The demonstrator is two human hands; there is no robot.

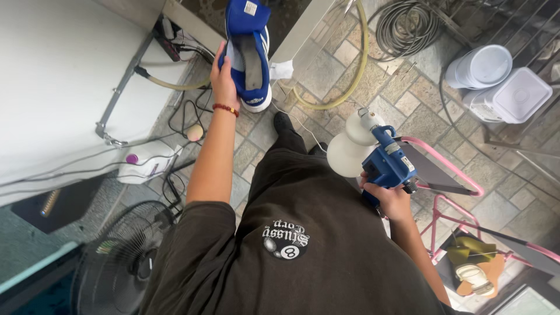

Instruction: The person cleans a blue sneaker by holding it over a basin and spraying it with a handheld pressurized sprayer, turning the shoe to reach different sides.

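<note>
Shoe [248, 49] aloft — sprayer [382, 157] gripped.

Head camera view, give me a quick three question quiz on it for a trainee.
1. True or false: the left hand holds a blue shoe.
2. What does the right hand grip? A) blue power tool with a white round head B) yellow hose C) white bucket
3. Fill in: beside the right hand stands a folding stool with a ____ frame.

Key: 1 true. 2 A, the blue power tool. 3 pink.
</note>
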